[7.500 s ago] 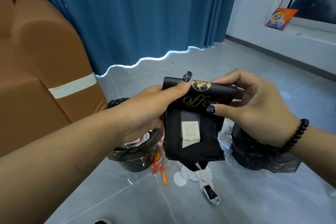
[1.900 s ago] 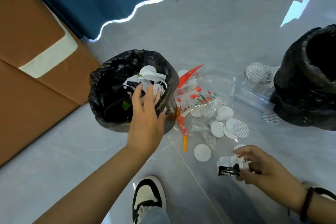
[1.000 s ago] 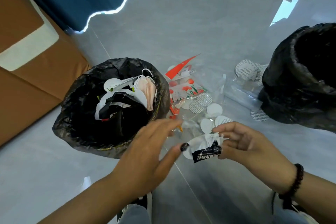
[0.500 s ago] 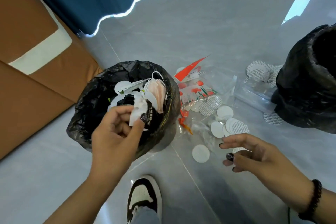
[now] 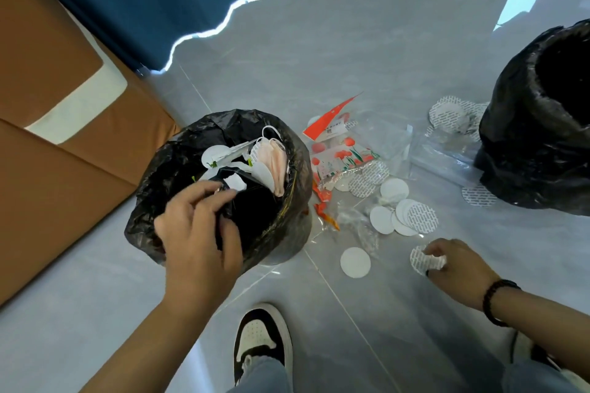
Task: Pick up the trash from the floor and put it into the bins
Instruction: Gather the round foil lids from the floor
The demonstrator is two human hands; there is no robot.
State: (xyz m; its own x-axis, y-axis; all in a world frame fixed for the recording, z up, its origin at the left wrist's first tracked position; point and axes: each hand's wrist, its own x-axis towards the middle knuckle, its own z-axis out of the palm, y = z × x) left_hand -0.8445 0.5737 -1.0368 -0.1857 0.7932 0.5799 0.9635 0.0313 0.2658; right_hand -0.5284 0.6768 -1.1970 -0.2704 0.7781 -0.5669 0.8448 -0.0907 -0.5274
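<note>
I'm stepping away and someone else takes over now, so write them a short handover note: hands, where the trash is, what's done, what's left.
Left hand: over the left bin, fingers curled at its contents; grip unclear.
Right hand: on the floor, pinching a printed round seal.
Done: masks and wrappers lie in the left bin.
Left: white discs, tulip-print bag and clear plastic between the bins; more seals beside the right bin.

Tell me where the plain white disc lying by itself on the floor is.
In the head view the plain white disc lies on the floor between the left bin and the right hand, just beyond the shoe.
</note>
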